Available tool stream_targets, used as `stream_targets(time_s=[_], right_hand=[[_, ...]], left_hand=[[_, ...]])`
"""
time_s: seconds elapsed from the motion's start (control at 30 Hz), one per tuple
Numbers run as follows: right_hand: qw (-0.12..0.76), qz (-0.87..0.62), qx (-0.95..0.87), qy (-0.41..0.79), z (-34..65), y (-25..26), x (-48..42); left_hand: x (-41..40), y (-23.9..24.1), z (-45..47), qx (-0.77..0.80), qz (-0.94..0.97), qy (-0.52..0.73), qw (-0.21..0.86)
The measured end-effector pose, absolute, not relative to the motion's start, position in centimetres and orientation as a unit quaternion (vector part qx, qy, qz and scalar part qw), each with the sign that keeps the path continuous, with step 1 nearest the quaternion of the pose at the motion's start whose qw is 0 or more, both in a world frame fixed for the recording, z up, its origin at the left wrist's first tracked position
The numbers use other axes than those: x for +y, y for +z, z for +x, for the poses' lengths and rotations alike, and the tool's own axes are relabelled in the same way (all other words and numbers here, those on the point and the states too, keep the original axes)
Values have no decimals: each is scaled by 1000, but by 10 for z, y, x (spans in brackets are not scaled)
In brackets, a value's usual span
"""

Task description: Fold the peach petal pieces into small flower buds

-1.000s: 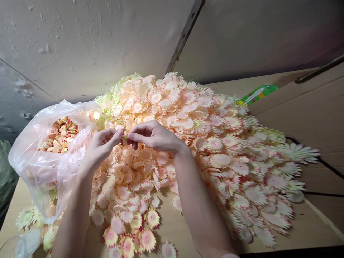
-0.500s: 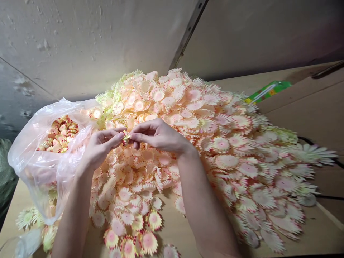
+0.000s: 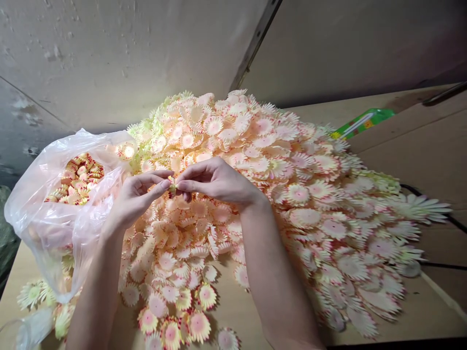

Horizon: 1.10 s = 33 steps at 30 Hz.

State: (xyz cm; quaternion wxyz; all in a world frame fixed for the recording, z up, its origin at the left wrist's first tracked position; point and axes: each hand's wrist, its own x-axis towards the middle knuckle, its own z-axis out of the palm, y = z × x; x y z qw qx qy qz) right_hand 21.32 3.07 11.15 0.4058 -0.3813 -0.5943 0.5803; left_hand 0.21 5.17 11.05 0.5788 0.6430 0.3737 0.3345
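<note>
My left hand (image 3: 140, 197) and my right hand (image 3: 213, 181) meet over the pile, thumbs and fingertips pinched. Between them is a small artificial flower piece (image 3: 172, 186), yellowish with red-tipped petals, held from both sides. It looks curled or folded, and my fingers hide part of it. Below and behind the hands spreads a large heap of flat artificial flower petals (image 3: 299, 194), pale pink and cream with fringed, red-tipped edges. Left of my left hand stands an open clear plastic bag (image 3: 40, 194) with several curled flower pieces (image 3: 80, 180) inside.
Several loose petal discs (image 3: 199, 326) lie on the wooden tabletop (image 3: 237, 316) near the front edge. A green packet (image 3: 365, 122) and brown cardboard (image 3: 419, 146) are at the right, with a black cable (image 3: 456, 223). A grey wall (image 3: 127, 58) rises behind. A clear plastic cup-like thing (image 3: 25, 330) sits at lower left.
The view has shifted slightly, so the heap and bag appear a little further left. Both hands keep their pinch on the small flower piece, which looks slightly turned.
</note>
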Motion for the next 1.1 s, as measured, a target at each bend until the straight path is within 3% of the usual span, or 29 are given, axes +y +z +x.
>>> stream_targets(time_s=[1.1], right_hand=[[404,-408,-603,553,208,113,30]], left_hand=[[52,110,1,380,681,358,514]])
